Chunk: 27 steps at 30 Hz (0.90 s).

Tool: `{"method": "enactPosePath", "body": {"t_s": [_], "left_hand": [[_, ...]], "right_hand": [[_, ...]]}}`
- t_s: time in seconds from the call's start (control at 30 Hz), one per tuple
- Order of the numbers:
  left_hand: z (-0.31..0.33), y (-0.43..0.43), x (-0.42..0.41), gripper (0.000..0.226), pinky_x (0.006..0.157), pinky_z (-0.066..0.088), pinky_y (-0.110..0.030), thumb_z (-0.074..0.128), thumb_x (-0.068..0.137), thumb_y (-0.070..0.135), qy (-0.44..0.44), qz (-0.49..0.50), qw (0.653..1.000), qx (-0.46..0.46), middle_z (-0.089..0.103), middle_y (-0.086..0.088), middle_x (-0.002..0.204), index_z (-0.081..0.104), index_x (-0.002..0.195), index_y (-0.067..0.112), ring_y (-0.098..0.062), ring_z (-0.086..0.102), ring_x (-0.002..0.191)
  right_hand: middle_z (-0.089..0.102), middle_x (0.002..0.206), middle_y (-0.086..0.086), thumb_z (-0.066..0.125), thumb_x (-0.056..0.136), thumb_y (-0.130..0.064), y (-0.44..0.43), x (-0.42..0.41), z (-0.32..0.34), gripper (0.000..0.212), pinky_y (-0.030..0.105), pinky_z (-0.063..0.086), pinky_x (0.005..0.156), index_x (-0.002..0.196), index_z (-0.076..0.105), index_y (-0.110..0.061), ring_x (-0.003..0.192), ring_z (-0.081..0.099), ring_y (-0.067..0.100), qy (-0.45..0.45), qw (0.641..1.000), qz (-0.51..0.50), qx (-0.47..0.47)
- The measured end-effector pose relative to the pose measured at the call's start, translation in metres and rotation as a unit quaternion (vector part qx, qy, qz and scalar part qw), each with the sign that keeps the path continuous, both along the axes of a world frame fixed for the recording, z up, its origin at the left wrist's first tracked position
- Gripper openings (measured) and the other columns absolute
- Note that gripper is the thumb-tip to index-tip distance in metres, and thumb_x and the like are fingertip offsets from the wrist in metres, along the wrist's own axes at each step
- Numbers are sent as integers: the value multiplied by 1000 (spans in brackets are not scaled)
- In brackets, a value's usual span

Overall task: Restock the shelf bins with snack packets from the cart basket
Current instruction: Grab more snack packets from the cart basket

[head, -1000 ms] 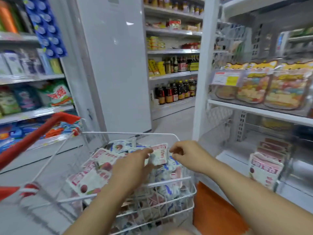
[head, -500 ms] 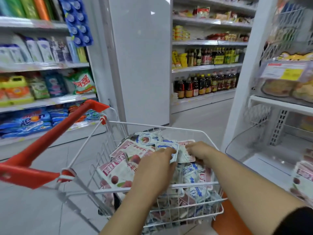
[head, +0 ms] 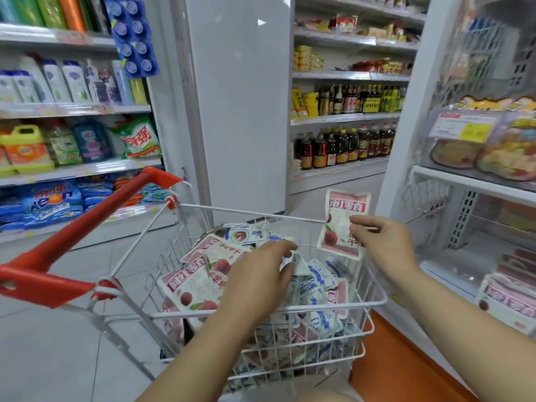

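Up out of the heap since a moment ago comes the right hand (head: pixel 383 245), now above the rim of the cart basket (head: pixel 290 311). It pinches a pink packet (head: pixel 340 224) by its right edge between thumb and fingers, and the packet is upright with its printed face toward us. The left hand (head: pixel 261 282) is down in the basket, fingers curled on a blue-and-white packet (head: pixel 293 261) on top of the pile. From where I stand, the step looks like carrying the pink one across to the low bin (head: pixel 510 300) on the right, where matching pink packets already stand in a row. Best to keep it upright and face-forward and slip it in alongside the others without catching a corner on the bin's front wall.
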<state>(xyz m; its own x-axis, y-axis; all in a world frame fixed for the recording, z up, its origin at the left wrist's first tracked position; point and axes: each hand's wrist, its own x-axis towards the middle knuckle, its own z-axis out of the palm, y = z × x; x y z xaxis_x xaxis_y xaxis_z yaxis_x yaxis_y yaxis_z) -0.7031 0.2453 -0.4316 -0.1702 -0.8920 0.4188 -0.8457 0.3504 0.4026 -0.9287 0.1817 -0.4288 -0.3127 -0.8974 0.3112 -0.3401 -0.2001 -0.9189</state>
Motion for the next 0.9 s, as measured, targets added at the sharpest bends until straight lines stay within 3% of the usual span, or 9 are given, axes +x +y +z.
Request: {"method": "enactPosePath", "body": {"t_s": [0.07, 0.17, 0.27, 0.43, 0.6, 0.7, 0.77, 0.9], "left_hand": [[4, 1, -20, 37, 91, 51, -31, 57, 97, 31, 136, -33, 990, -4, 63, 18, 118, 53, 133, 34, 1, 60, 104], [13, 0, -69, 47, 90, 53, -25, 65, 93, 32, 305, -84, 947, 57, 61, 18, 120, 48, 137, 34, 3, 60, 103], [16, -6, -118, 43, 87, 52, -25, 69, 90, 34, 360, -132, 913, 138, 60, 24, 115, 49, 128, 40, 4, 60, 103], [10, -17, -178, 25, 93, 54, -45, 69, 87, 26, 354, -196, 901, 156, 73, 8, 105, 67, 112, 25, -15, 69, 99], [1, -35, -230, 24, 92, 55, -41, 70, 89, 16, 328, -224, 899, 185, 74, 4, 106, 66, 113, 18, -15, 70, 96], [-10, -51, -257, 29, 94, 53, -33, 68, 91, 15, 259, -226, 913, 218, 72, 4, 112, 65, 119, 17, -12, 67, 101], [-19, -61, -275, 29, 96, 51, -34, 68, 91, 16, 199, -227, 921, 245, 71, 0, 114, 64, 120, 16, -15, 66, 103], [-37, -77, -298, 30, 102, 49, -42, 69, 90, 18, 98, -248, 909, 319, 71, 2, 117, 66, 119, 19, -18, 65, 108]], "right_hand": [[76, 85, -6, 73, 88, -11, 26, -16, 15, 16, 13, 53, 67, 96, 76, -25, 71, 69, 0, -19, 999, 36, -23], [76, 81, -11, 76, 86, -14, 58, -40, 28, 17, 17, 54, 72, 92, 76, -30, 77, 71, 3, -11, 998, 54, -30], [75, 83, -15, 76, 84, -12, 80, -67, 30, 18, 10, 52, 69, 90, 77, -29, 79, 71, 1, 11, 998, 40, -44], [75, 87, -15, 76, 83, -7, 104, -118, 28, 18, 10, 52, 75, 87, 78, -24, 82, 69, -2, 68, 996, 22, -52], [75, 82, -11, 73, 84, -4, 109, -192, 21, 18, 10, 51, 74, 83, 75, -22, 81, 70, 5, 163, 986, -25, 8], [69, 97, -11, 71, 88, -17, 110, -233, -2, 11, 9, 40, 71, 98, 72, -21, 92, 65, 9, 289, 948, -77, 107], [64, 109, -7, 68, 91, -25, 112, -247, -18, 19, 19, 39, 80, 110, 70, -21, 101, 59, 11, 348, 923, -72, 148], [60, 109, -9, 66, 92, -32, 113, -249, -28, 17, 27, 46, 86, 107, 70, -26, 96, 57, 9, 342, 928, -62, 134]]}}
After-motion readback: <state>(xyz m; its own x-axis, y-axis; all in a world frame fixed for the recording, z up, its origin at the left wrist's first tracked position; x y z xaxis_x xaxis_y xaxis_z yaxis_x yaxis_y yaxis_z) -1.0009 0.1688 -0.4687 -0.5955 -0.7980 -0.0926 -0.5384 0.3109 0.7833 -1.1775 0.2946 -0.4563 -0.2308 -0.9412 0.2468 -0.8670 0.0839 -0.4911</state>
